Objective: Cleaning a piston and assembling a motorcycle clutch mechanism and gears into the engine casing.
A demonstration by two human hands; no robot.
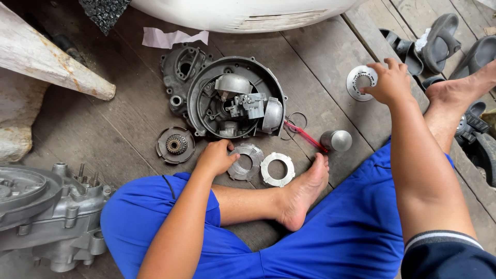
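Note:
I sit cross-legged on a wooden plank floor in blue shorts. My left hand (217, 157) rests on the edge of a grey clutch disc (247, 161), fingers closed on its rim. Beside it lies a lighter toothed ring plate (277, 169). My right hand (391, 82) reaches far right and grips a round silver clutch plate (360, 82) lying on the planks. Ahead stands a round grey engine cover (235, 98) holding a carburettor and other metal parts.
A geared clutch hub (175, 145) lies left of my left hand. A grey piston (337, 140) and red-handled tool (305, 136) lie by my foot. An engine crankcase (49, 212) sits lower left. Dark sandals (434, 44) and white bodywork (243, 13) lie beyond.

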